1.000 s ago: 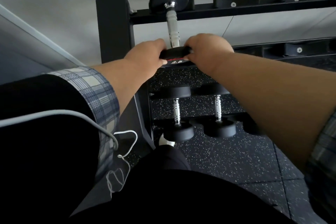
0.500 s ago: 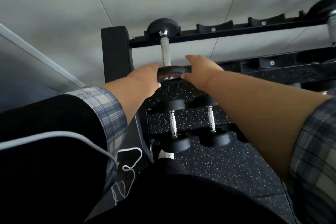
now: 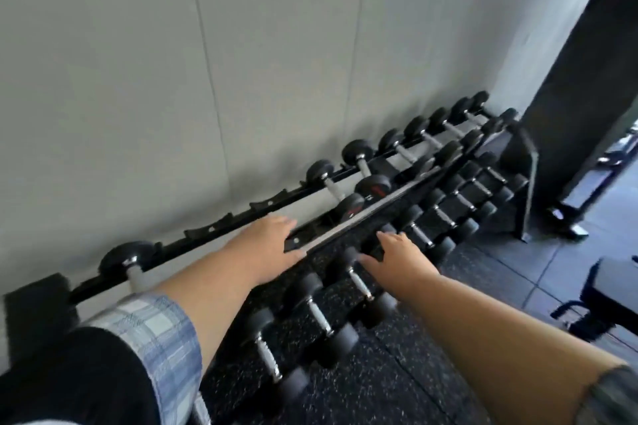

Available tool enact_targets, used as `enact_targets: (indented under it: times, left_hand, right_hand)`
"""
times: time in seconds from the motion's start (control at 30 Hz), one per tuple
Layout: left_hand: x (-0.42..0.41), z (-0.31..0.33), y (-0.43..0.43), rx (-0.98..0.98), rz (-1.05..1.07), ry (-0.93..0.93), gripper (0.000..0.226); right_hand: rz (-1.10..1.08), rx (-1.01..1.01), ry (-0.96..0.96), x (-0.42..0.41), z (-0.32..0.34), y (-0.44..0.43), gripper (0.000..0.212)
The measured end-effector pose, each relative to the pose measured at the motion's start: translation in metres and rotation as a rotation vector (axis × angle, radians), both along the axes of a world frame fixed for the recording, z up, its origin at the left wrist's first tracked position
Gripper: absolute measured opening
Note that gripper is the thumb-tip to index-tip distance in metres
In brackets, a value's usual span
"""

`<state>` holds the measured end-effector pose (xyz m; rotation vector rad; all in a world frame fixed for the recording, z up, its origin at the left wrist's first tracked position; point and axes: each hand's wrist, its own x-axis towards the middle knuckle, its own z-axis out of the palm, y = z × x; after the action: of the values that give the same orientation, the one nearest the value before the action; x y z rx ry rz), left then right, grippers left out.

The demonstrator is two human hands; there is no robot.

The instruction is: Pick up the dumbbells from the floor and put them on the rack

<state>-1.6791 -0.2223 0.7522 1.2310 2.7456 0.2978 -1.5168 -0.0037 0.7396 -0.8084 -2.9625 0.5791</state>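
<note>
A long black dumbbell rack (image 3: 221,229) runs along the grey wall from lower left to upper right. One black dumbbell (image 3: 133,267) rests in its leftmost cradles, and several more (image 3: 366,169) fill the far right of the top tier. A row of several dumbbells (image 3: 319,317) lies on the speckled floor below the rack's front rail. My left hand (image 3: 272,245) hovers over the front rail, fingers spread, holding nothing. My right hand (image 3: 397,259) is open above the floor row, near a dumbbell (image 3: 359,283), not gripping it.
Several empty cradles (image 3: 269,205) sit on the back rail between the left dumbbell and the right group. A black bench (image 3: 611,290) stands at the right edge. A dark pillar (image 3: 583,62) rises behind the rack's far end. The speckled rubber floor (image 3: 431,373) lies below.
Both hands have let go of the dumbbell, which stays in the leftmost cradles. The view swung right along the rack. My right hand has dropped toward the floor row.
</note>
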Motion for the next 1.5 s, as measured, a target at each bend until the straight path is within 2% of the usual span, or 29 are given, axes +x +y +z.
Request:
enact_targets:
  times: [0.1,0.27,0.4,0.53,0.77,0.9,1.0,1.17,1.3,1.5]
  left_hand:
    - [0.032,0.002,0.066,-0.031,-0.12,-0.002,0.086]
    - [0.079,0.008,0.144,-0.003,-0.319,0.013,0.085]
    - [0.098,0.019,0.182,-0.04,-0.503,0.065,0.086]
    - [0.116,0.029,0.217,-0.063,-0.708,0.075,0.087]
    - [0.199,-0.009,0.251,-0.135,-1.071,0.044,0.085]
    - [0.273,-0.045,0.237,-0.232,-1.293,0.024,0.083]
    - [0.33,-0.063,0.221,-0.305,-1.457,0.061,0.084]
    - [0.433,-0.068,0.197,-0.298,-1.696,0.098,0.084]
    - [0.527,-0.074,0.174,-0.313,-1.807,0.112,0.083]
    - [0.656,-0.107,0.137,-0.379,-1.858,0.135,0.081]
  right_hand:
    - [-0.124,0.066,-0.015,0.061,0.008,0.052,0.083]
    - [-0.382,0.091,0.0,0.147,0.012,0.105,0.072]
    - [-0.602,0.057,-0.005,0.205,0.005,0.115,0.076]
    - [-0.817,0.053,-0.013,0.259,-0.009,0.1,0.071]
    - [-1.225,-0.027,-0.021,0.354,-0.046,0.01,0.073]
    - [-1.485,-0.159,-0.082,0.412,-0.08,-0.078,0.082]
    - [-1.673,-0.223,-0.123,0.456,-0.099,-0.147,0.081]
    - [-1.925,-0.331,-0.093,0.529,-0.11,-0.229,0.084]
    - [-2.013,-0.375,-0.01,0.584,-0.118,-0.267,0.084]
    - [-1.961,-0.496,-0.01,0.681,-0.142,-0.298,0.084]
